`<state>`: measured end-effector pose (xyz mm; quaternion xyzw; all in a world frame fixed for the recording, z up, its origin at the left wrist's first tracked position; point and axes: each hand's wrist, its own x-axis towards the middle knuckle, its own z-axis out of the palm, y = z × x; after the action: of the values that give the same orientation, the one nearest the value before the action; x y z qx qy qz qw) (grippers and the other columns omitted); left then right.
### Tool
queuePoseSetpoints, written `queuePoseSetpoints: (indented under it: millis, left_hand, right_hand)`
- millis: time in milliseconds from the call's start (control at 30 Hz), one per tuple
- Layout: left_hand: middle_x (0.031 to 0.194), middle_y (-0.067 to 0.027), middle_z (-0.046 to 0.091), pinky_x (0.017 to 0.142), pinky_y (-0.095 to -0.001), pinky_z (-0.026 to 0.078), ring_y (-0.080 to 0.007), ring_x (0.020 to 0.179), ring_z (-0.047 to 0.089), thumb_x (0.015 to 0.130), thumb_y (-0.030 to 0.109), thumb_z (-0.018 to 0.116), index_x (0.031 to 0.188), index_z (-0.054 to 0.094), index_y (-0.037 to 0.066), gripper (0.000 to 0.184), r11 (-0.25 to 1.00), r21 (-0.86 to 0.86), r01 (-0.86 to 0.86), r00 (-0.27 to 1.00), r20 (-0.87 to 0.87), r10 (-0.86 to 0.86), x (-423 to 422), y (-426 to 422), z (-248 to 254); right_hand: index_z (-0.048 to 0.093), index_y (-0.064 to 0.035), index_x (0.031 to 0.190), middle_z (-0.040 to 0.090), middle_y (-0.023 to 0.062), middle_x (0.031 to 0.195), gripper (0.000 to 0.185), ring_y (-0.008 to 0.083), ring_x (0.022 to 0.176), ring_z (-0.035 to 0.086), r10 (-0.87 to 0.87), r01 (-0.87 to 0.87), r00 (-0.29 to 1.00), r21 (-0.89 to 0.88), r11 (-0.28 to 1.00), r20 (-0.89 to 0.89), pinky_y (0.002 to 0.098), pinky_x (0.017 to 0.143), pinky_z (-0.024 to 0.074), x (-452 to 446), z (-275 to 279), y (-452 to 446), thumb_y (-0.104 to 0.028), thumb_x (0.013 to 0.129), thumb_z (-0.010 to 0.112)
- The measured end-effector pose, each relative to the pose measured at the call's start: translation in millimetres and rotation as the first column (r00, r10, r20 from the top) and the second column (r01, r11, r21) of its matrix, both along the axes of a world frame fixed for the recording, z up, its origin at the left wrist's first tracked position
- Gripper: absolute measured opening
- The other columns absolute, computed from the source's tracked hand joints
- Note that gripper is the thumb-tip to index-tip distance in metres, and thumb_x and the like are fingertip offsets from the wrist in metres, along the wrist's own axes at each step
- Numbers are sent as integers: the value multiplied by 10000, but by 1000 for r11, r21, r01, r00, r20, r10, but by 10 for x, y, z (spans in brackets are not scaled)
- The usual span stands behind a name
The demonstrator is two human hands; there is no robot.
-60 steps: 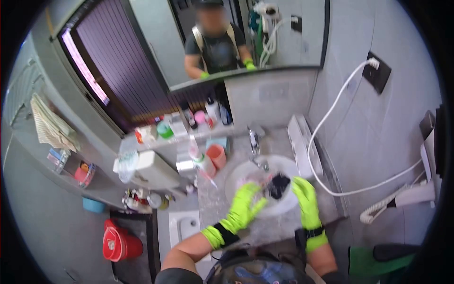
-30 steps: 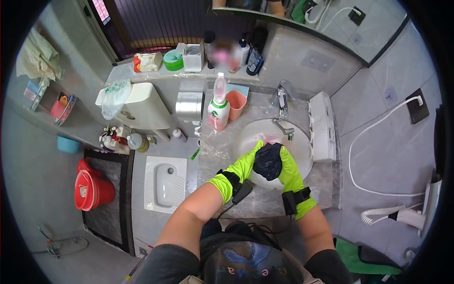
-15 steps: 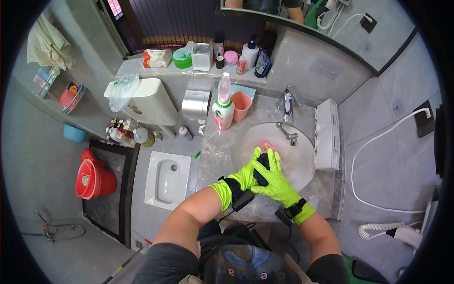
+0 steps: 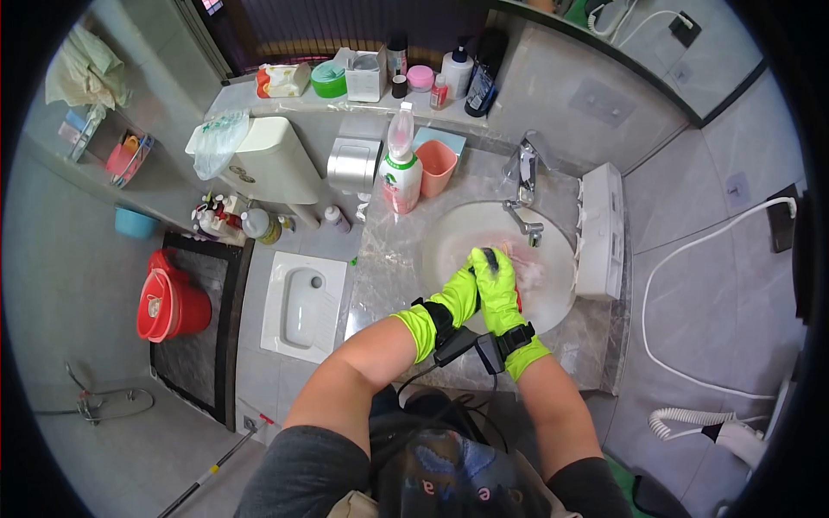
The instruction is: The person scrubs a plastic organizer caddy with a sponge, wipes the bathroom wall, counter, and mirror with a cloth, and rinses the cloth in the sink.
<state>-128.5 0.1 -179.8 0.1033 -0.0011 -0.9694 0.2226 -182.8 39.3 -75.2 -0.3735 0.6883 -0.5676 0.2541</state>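
Observation:
Both hands wear bright yellow-green rubber gloves and are clasped together over the near part of the white sink [image 4: 439, 259]. My left hand [image 4: 462, 289] is closed against my right hand [image 4: 496, 278], its fingertips mostly hidden. A small piece of dark cloth [image 4: 490, 258] shows between the gloves at the top; the rest is covered, and its kind is unclear. Beyond and right of my hands, pale pink-white wet cloth [image 4: 527, 269] lies in cloudy water. A bit of red shows beside my right glove. The faucet [image 4: 528, 226] reaches over the basin.
On the counter left of the sink stand a detergent bottle [image 4: 401, 173] and a coral cup [image 4: 436, 166]. A white box-like rack [image 4: 600, 233] borders the sink's right. Behind is a ledge with several toiletries. A squat toilet [image 4: 302, 306] and red bucket [image 4: 177, 311] are at left.
My hands have drawn together, and my right hand now covers most of the dark cloth that lay exposed between them. More of the pink-white cloth shows in the sink. The view has shifted slightly.

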Motion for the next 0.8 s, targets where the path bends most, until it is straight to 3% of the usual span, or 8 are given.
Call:
queuePoseSetpoints:
  millis: [67, 133, 200, 333, 400, 433, 500, 800]
  left_hand:
    - [1162, -78, 644, 922, -320, 486, -201, 1025, 607, 1037, 425, 462, 1251, 584, 107, 402, 993, -109, -34, 967, 247, 60, -1, 36, 75]
    - [1115, -41, 656, 843, -280, 504, -150, 950, 614, 1036, 430, 476, 1213, 605, 114, 385, 939, -343, 8, 877, 453, 158, 22, -11, 313]
    - [1023, -79, 699, 859, -350, 495, -233, 914, 654, 1052, 446, 368, 1167, 659, 98, 468, 686, -677, 266, 672, 640, 372, 110, -32, 699]
    - [1019, -223, 696, 853, -445, 494, -421, 998, 644, 1029, 382, 344, 1116, 684, 81, 462, 315, -753, 578, 503, 633, 589, 222, -90, 854]
    - [971, -219, 699, 808, -470, 503, -438, 947, 651, 1023, 390, 362, 1066, 697, 83, 457, 240, -766, 597, 538, 604, 589, 351, -78, 1182]
    - [956, -220, 698, 781, -484, 505, -436, 916, 657, 1017, 393, 378, 1045, 693, 84, 442, 57, -812, 581, 598, 473, 647, 377, -99, 1080]
    - [858, -194, 700, 711, -517, 502, -411, 792, 665, 1009, 376, 393, 1005, 691, 110, 399, -82, -806, 586, 613, 375, 695, 359, -146, 814]
    - [877, -194, 684, 639, -523, 464, -409, 768, 635, 1018, 266, 424, 957, 641, 82, 291, -440, -718, 539, 799, 270, 538, 648, -415, 841]
  right_hand:
    - [667, -17, 965, 658, 15, 825, 238, 116, 741, 581, -81, 89, 965, -19, 996, 248, 293, 686, 490, 54, 135, -31, -254, 948, 686]
    - [637, -54, 876, 613, -21, 783, 263, 88, 695, 536, -85, 91, 971, -18, 996, 225, 281, 626, 458, -77, -41, -49, -286, 996, 610]
    - [611, -84, 807, 578, -35, 720, 327, 81, 639, 503, -160, 185, 903, -24, 982, 399, 267, 584, 426, -72, -1, -50, -332, 1015, 562]
    - [586, -149, 741, 571, -45, 689, 352, 92, 593, 518, -133, 331, 565, -76, 941, 814, 263, 536, 429, 22, 70, -58, -375, 1006, 542]
    - [596, -132, 749, 594, -18, 731, 361, 117, 630, 559, -119, 388, 538, -120, 914, 834, 281, 583, 476, 6, -107, -7, -407, 980, 563]
    - [596, -124, 748, 599, -5, 732, 367, 131, 647, 570, -101, 392, 518, -131, 910, 850, 290, 605, 485, -6, -227, 28, -407, 979, 561]
    - [568, -104, 714, 625, 50, 728, 393, 183, 703, 607, 3, 389, 386, -165, 906, 923, 347, 707, 528, 37, -224, 74, -405, 965, 595]
    - [516, -127, 668, 570, 31, 665, 370, 201, 663, 574, 111, 526, 311, -268, 807, 944, 377, 772, 522, 260, -411, 95, -336, 957, 614]
